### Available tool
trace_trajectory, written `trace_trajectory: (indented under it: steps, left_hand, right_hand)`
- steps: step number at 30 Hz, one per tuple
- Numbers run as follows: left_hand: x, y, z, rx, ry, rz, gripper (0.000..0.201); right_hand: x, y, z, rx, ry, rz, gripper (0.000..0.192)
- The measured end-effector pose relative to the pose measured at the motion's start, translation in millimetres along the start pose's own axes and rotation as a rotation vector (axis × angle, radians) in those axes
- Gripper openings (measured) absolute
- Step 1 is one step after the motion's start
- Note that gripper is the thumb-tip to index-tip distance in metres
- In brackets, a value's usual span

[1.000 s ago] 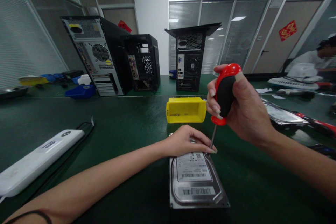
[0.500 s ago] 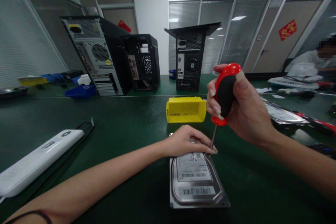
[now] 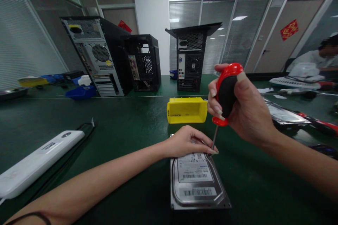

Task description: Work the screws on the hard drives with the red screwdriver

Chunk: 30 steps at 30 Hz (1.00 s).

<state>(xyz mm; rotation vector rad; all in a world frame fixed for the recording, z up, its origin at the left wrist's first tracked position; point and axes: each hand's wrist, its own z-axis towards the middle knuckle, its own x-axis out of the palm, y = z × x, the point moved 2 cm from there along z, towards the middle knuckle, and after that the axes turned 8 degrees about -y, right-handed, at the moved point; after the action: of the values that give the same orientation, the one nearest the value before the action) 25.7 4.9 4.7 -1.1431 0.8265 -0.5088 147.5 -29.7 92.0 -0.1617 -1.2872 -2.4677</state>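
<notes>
A silver hard drive [image 3: 198, 191] with white barcode labels lies flat near the table's front edge. My left hand [image 3: 186, 142] lies across its far end and holds it, thumb and fingertips close around the screwdriver's tip. In my right hand [image 3: 245, 109] is a red and black screwdriver [image 3: 227, 88], its handle wrapped by the fingers. The shaft slants down to the drive's right edge, beside my left fingertips. Whatever the tip touches is hidden by those fingertips. Just beyond the drive sits a yellow bin [image 3: 187, 110] with small dark pieces inside, too small to name.
Three computer cases [image 3: 190, 59] stand along the back. A white power strip [image 3: 39, 161] with a black cable lies at left. On the right are another hard drive [image 3: 285, 112] and a red and black tool [image 3: 320, 124]. A person [image 3: 311, 56] sits at far right.
</notes>
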Motion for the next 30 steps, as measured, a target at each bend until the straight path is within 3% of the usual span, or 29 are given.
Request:
trace_trajectory:
  steps: [30]
  left_hand:
    - [1.2, 1.6, 0.7, 0.022, -0.016, 0.020, 0.014]
  right_hand:
    - [-1.3, -0.8, -1.6, -0.023, 0.029, -0.023, 0.026]
